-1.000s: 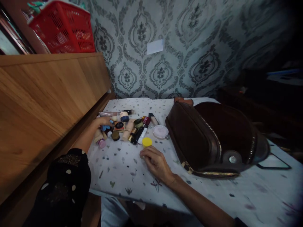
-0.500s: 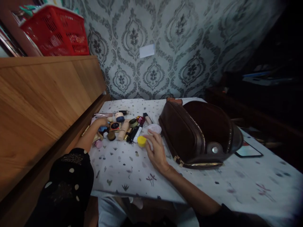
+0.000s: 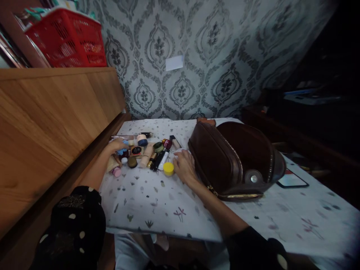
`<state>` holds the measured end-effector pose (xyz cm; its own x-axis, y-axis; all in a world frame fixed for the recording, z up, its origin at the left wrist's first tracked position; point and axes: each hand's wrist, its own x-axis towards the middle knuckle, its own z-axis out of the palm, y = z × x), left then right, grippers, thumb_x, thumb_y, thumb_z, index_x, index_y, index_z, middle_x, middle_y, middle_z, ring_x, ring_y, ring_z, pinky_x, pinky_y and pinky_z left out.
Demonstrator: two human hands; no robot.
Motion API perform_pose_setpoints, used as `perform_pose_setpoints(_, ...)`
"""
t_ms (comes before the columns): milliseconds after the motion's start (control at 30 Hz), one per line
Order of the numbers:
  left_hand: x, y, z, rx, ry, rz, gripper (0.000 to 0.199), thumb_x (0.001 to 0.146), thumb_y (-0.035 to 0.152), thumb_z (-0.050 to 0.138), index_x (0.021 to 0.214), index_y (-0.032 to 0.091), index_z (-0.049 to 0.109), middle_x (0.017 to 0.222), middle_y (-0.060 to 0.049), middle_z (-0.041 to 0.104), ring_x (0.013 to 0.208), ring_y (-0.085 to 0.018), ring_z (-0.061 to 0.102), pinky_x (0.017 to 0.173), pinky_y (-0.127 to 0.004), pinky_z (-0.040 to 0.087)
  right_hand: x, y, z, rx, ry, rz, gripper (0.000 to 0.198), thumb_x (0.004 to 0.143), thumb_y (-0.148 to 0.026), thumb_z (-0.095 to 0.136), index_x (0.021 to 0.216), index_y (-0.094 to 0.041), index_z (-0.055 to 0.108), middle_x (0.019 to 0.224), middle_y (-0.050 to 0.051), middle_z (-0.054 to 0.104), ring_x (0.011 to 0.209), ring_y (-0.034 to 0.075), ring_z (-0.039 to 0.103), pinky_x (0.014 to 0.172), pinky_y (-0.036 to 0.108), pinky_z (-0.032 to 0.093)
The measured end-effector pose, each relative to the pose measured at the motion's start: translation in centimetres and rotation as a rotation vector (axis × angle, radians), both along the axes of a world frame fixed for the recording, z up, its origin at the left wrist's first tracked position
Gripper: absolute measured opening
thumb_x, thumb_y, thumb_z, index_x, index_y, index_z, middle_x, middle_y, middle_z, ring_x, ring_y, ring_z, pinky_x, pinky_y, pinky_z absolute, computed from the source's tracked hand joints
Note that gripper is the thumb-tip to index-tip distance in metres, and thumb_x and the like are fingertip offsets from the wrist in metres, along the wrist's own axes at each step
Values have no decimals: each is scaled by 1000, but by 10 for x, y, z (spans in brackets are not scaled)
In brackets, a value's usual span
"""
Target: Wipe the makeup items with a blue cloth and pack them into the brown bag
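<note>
At the left end of the bed-like white printed surface, my left hand is closed at a small light-blue item, whose kind I cannot make out. My right hand curls its fingers over a round white container, mostly hidden beneath it. Just left of that hand stands a yellow-lidded jar. Between the hands lie cosmetics: a beige tube, a black tube, a white tube, a brown-lidded jar and a blue-and-cream jar.
A dark brown leather bag gapes unzipped right of my right hand. Beyond it lies a phone. A wooden cabinet borders the left side, with a red basket on top. Patterned wallpaper rises behind.
My right hand has moved up and slightly right, closing over the round white container. My left hand has shifted slightly left, and more of the light-blue item shows.
</note>
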<state>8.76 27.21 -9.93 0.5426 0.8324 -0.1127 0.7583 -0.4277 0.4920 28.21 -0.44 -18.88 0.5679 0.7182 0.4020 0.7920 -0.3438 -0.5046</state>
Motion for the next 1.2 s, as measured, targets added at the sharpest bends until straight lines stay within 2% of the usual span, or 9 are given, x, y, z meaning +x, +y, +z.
perform_pose_setpoints(167, -5, -8, 23, -144, -223, 40, 25, 58, 31, 78, 65, 17, 59, 52, 3, 55, 51, -14, 54, 49, -23, 42, 4, 27, 24, -187, -38, 36, 30, 93, -20, 47, 113, -17, 69, 140, 14, 55, 133, 28, 45, 112, 41, 32)
perform_pose_setpoints(333, -4, -28, 35, -274, -382, 2, 34, 52, 35, 83, 70, 16, 61, 57, 3, 59, 51, -13, 55, 50, -24, 42, 14, 54, 33, -228, -21, -54, 36, 92, -15, 48, 126, -16, 61, 142, 16, 52, 129, 30, 48, 104, 40, 38)
perform_pose_setpoints(467, -2, -47, 30, -328, -446, -49, 40, 49, 35, 84, 81, 16, 68, 64, 2, 64, 56, -13, 57, 53, -24, 43, 21, 71, 36, -246, -49, -72, 30, 92, -21, 53, 120, -13, 62, 134, 18, 57, 127, 30, 48, 105, 40, 35)
perform_pose_setpoints(600, 0, -60, 21, -352, -470, -101, 40, 48, 32, 82, 82, 15, 72, 67, 1, 66, 61, -14, 58, 57, -24, 45, 23, 89, 38, -251, -85, -78, 35, 95, -30, 52, 123, -10, 56, 126, 20, 62, 121, 31, 50, 101, 42, 37)
perform_pose_setpoints(700, -2, -65, 15, -376, -480, -136, 37, 48, 31, 80, 80, 15, 72, 69, 0, 68, 64, -15, 59, 60, -24, 46, 29, 104, 41, -296, -107, -30, 32, 93, -21, 54, 123, -13, 56, 125, 18, 63, 120, 30, 51, 98, 40, 39)
perform_pose_setpoints(800, -5, -71, 10, -398, -477, -143, 35, 49, 31, 80, 79, 14, 71, 68, 0, 67, 64, -14, 59, 59, -24, 46, 38, 121, 46, -376, -104, 28, 27, 88, -14, 58, 114, -15, 63, 120, 17, 66, 120, 29, 52, 95, 39, 40)
perform_pose_setpoints(967, -12, -80, 4, -486, -494, -143, 34, 55, 31, 79, 83, 15, 69, 68, 1, 64, 59, -13, 56, 53, -23, 43, 52, 136, 51, -441, -68, 54, 21, 78, -13, 68, 99, -17, 68, 111, 15, 70, 119, 31, 54, 90, 37, 43)
perform_pose_setpoints(1100, -15, -82, 1, -506, -504, -135, 36, 55, 32, 81, 85, 15, 69, 69, 0, 65, 59, -13, 57, 51, -23, 42, 55, 134, 49, -373, -20, -2, 38, 83, -29, 68, 119, -19, 59, 119, 14, 67, 114, 29, 58, 82, 34, 45)
perform_pose_setpoints(1200, -15, -82, 1, -505, -509, -128, 45, 55, 34, 83, 94, 14, 70, 72, 0, 66, 60, -14, 59, 53, -24, 45, 54, 129, 43, -303, -4, -4, 49, 87, -38, 64, 130, -19, 49, 120, 11, 68, 109, 26, 62, 87, 35, 44)
